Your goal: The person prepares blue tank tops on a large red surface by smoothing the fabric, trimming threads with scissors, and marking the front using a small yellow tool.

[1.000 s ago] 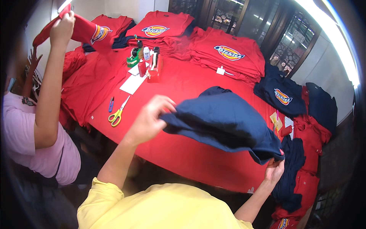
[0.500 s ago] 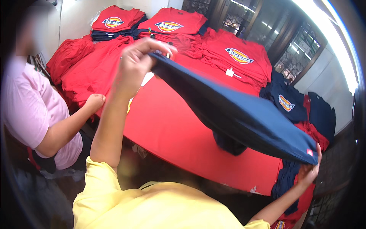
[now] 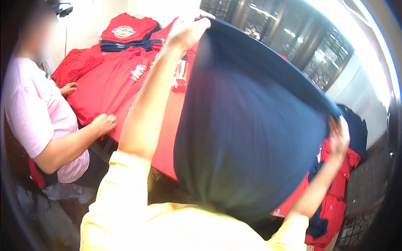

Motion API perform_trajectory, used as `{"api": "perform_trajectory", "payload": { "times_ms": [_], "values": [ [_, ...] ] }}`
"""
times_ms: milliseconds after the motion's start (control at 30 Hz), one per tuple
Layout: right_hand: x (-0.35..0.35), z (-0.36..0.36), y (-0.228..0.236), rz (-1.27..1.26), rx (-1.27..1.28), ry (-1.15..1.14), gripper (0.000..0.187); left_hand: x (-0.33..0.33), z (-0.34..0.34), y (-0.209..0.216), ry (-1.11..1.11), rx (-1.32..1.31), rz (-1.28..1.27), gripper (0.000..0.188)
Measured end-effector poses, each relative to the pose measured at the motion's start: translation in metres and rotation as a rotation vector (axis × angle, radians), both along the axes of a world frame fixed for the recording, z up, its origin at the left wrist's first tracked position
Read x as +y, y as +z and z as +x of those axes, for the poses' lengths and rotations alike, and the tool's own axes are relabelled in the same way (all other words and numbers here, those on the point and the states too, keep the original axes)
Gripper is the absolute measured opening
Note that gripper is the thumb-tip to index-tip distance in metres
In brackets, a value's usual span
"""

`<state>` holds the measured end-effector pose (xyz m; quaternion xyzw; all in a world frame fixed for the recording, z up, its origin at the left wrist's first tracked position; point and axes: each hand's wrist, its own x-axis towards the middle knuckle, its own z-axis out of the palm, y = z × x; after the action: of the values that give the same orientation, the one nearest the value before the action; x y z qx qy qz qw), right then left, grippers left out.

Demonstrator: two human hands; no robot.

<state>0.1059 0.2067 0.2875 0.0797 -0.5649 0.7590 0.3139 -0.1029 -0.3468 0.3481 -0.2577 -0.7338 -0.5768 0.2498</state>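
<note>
A navy T-shirt (image 3: 247, 134) hangs spread out between my two raised hands, billowing over the red table (image 3: 165, 154). At its upper left corner my left hand (image 3: 186, 33) pinches the edge, fingers closed. My right hand (image 3: 339, 138) grips the far right corner, with part of its fingers hidden by the cloth. The shirt's lower part drops toward my body, past the table's near edge, and covers most of the table from view. The fabric is somewhat blurred by motion.
A co-worker in a pink shirt (image 3: 42, 113) stands at the left, hands by a spread red T-shirt (image 3: 104, 85). Folded red shirts (image 3: 125, 29) lie on navy ones at the back. Dark garments (image 3: 354, 129) and red ones (image 3: 333, 217) line the right side.
Both my hands have risen, and the navy T-shirt has opened from a narrow sagging band into a wide, hanging sheet. The co-worker's other hand has come into view by the red shirt.
</note>
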Motion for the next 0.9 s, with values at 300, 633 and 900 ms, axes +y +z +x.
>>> {"api": "perform_trajectory", "payload": {
  "times_ms": [300,633,900],
  "values": [
    [-0.155,-0.015,-0.217,0.996,-0.763,-0.156,0.051,0.078,0.035,-0.278,-0.198,-0.241,-0.916,0.072],
    [-0.266,0.055,-0.264,0.82,-1.027,-0.314,0.034,0.045,0.137,-0.369,-0.018,-0.217,-0.618,0.025],
    [-0.272,0.052,-0.278,0.834,-0.749,-0.235,0.008,0.088,0.123,-0.353,-0.119,0.128,-0.697,0.023]
  ]
}}
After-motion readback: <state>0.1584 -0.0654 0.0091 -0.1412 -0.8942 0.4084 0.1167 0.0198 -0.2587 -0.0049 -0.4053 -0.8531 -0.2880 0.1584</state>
